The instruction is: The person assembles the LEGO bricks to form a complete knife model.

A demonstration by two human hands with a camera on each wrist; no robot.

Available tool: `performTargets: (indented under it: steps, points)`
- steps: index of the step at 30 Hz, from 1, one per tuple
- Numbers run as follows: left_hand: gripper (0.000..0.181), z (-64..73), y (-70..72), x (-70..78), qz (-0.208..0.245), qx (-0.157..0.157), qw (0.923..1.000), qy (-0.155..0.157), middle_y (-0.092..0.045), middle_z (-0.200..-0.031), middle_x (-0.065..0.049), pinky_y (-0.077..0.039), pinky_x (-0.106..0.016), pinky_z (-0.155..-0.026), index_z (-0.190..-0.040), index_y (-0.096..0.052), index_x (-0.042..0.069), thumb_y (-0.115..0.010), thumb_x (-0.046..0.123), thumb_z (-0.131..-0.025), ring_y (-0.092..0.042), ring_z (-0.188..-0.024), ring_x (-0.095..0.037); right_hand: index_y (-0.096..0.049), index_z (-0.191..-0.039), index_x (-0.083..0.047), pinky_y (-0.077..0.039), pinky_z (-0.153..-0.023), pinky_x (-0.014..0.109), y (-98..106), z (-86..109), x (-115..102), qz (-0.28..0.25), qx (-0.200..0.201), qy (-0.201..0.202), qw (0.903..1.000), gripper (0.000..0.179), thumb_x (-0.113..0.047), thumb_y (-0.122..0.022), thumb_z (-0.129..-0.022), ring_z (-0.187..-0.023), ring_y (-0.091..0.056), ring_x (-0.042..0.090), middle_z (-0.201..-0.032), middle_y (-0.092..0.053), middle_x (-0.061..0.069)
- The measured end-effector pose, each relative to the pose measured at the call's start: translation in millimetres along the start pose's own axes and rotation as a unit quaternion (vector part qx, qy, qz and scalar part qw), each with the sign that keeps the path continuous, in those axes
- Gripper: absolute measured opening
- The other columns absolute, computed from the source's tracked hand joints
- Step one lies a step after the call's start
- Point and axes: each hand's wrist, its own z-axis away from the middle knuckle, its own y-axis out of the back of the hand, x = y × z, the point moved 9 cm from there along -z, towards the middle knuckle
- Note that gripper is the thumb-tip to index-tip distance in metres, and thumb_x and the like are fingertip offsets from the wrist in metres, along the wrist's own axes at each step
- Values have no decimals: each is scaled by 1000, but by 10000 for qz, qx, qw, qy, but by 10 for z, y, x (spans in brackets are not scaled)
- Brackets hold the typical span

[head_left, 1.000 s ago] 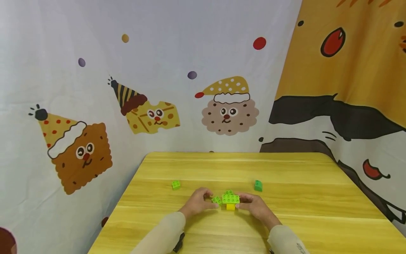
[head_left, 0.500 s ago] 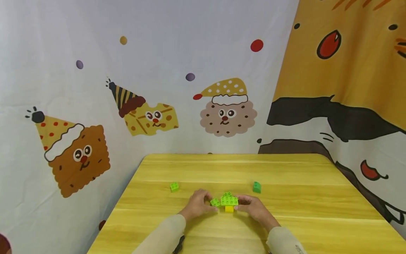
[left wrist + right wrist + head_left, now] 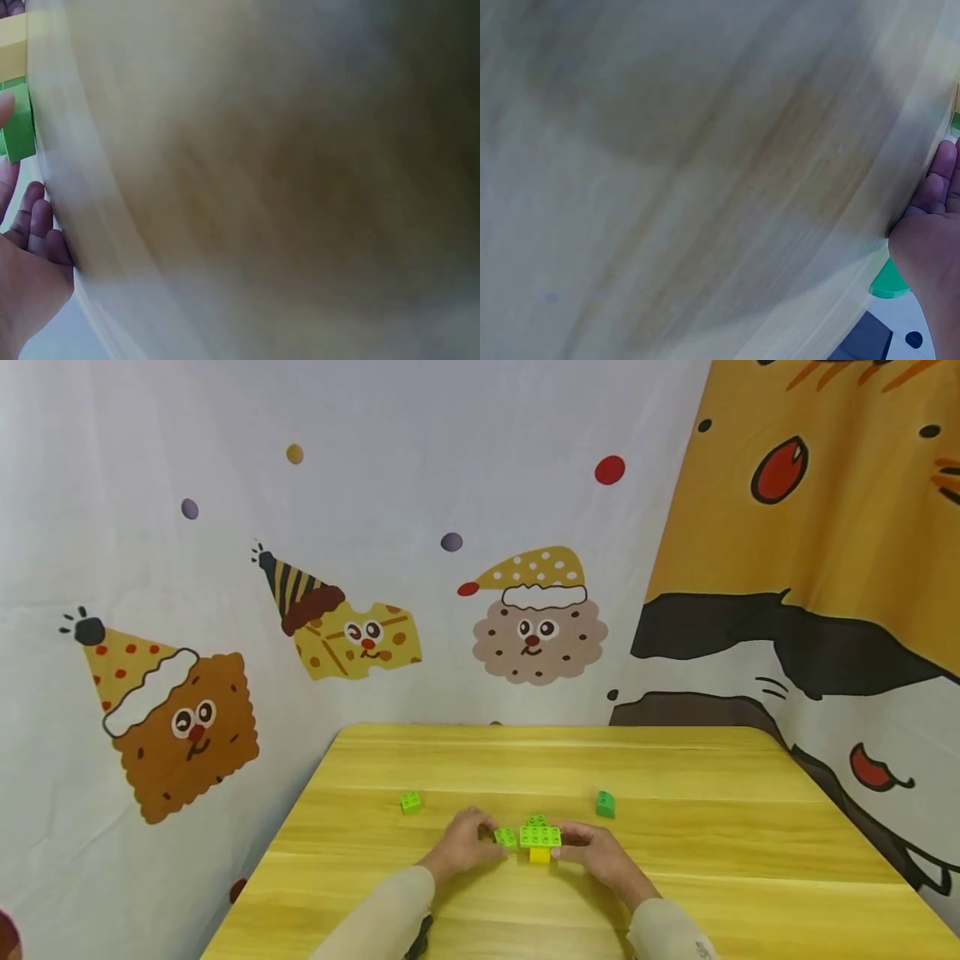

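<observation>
In the head view my left hand point(image 3: 465, 843) pinches a small lime-green toy building brick point(image 3: 505, 838) between thumb and fingers. Just right of that brick is a small stack. Its top is a longer lime-green brick point(image 3: 540, 836), above a yellow brick point(image 3: 539, 855), with another lime-green brick point(image 3: 536, 820) showing behind. My right hand point(image 3: 600, 852) grips the stack from its right side. At the left wrist view's edge, the left hand point(image 3: 34, 285) holds the green brick point(image 3: 21, 124) beside a yellow one point(image 3: 13, 46). The right hand point(image 3: 937, 217) shows partly in its wrist view.
A loose lime-green brick point(image 3: 410, 802) lies farther back on the left of the wooden table point(image 3: 360, 893). A darker green brick with a sloped side point(image 3: 605, 804) lies back right. Behind the table hangs a cartoon-printed cloth point(image 3: 405, 468).
The small brick in my left hand has drawn slightly left of the stack and turned a little. My right hand keeps its grip. The head view has shifted slightly.
</observation>
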Motion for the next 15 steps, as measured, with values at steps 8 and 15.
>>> performTargets:
  steps: [8,15]
  points:
    - [31,-47,92,-63,634,91,9978,157,-63,-104,-6,-50,-42,-85,-107,-67,4,-81,20,-84,-58,-98,-24,-66,-126,-2,-48,-93,47,41,-15,5,170,172,-106,9997,48,-20,-81,-84,-105,-61,24,-115,-68,9]
    - [26,-106,198,-47,915,251,9950,304,-64,-101,-1,-51,-40,-83,-106,-68,8,-79,21,-87,-58,-95,-19,-65,-128,-2,-47,-95,48,21,2,12,164,83,-136,9997,49,-20,-80,-85,-107,-60,25,-118,-67,11]
